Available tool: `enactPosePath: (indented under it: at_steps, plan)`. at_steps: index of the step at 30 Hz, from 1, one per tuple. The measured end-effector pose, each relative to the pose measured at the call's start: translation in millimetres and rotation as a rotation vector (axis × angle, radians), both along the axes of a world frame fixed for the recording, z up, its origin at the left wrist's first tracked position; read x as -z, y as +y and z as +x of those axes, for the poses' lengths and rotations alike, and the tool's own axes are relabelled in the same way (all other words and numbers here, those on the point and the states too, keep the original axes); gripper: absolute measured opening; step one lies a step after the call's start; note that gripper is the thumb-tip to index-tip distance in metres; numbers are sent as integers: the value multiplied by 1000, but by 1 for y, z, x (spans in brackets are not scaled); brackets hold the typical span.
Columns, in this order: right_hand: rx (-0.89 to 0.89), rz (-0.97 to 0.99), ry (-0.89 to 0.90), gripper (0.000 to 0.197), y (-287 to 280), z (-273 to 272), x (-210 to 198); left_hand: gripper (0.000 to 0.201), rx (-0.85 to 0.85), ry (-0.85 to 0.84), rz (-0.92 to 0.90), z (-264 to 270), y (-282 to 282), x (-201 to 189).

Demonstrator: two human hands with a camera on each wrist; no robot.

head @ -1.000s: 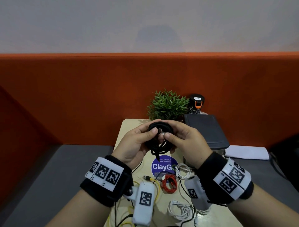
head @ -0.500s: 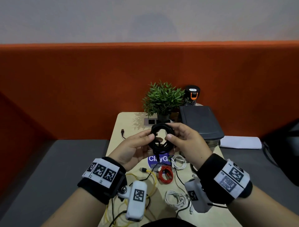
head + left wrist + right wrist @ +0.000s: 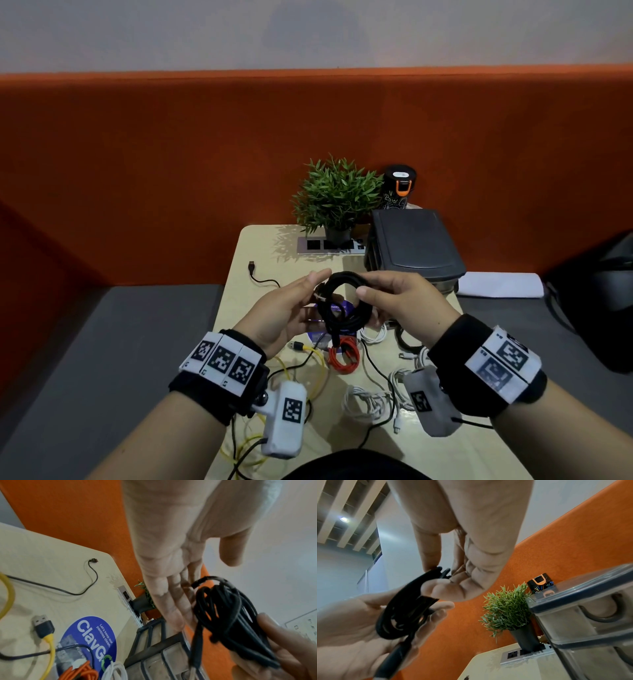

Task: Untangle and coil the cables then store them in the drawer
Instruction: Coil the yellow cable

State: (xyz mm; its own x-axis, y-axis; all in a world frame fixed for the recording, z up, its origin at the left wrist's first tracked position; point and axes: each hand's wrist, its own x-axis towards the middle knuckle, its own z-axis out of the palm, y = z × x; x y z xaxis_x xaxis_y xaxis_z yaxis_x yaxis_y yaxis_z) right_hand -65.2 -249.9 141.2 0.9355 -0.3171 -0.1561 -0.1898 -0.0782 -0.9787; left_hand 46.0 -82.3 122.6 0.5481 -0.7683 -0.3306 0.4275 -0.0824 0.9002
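Note:
A black cable coil (image 3: 344, 279) hangs in the air above the beige table (image 3: 274, 253), one loose end dangling under it. My right hand (image 3: 387, 294) pinches its right side between thumb and fingers. My left hand (image 3: 301, 301) lies open against the left side, its fingers straight beside the coil (image 3: 228, 616) and its thumb apart. In the right wrist view the coil (image 3: 399, 615) rests across the left palm. The grey-lidded drawer unit (image 3: 411, 240) stands behind the hands at the right, with its drawers shut.
On the table lie a red coil (image 3: 344, 356), white cables (image 3: 363, 401), a yellow cable (image 3: 318, 363) and a thin black cable (image 3: 260, 277). At the back stand a potted plant (image 3: 337, 195), a power strip (image 3: 329, 245) and a black bottle (image 3: 399, 186). Grey benches flank the table.
Both hands and the coil have come lower and nearer to me. The left hand's pinch on the coil has loosened to straight fingers, while the right hand keeps its hold.

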Motion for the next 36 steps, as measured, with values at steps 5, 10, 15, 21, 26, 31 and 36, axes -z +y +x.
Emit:
enactPosePath:
  at_steps: [5,10,15,21,26,31,36]
  plan:
    - [17,-70,62,23,-7,-7,9,33,6,-75,169,4,0,19]
    - [79,-115,156,16,-16,-8,26,17,50,-488,543,11,15,56]
    - [76,-306,220,18,-16,7,48,22,345,-826,848,12,29,90]
    - [43,-546,290,23,-7,39,76,69,467,-873,957,11,26,115]
    - [-100,-742,432,26,-6,70,93,64,503,-888,987,17,22,121]
    - [-194,-741,674,37,-12,105,102,52,513,-929,967,25,17,130]
    - [-121,-739,653,43,-8,102,129,30,488,-989,943,27,11,135]
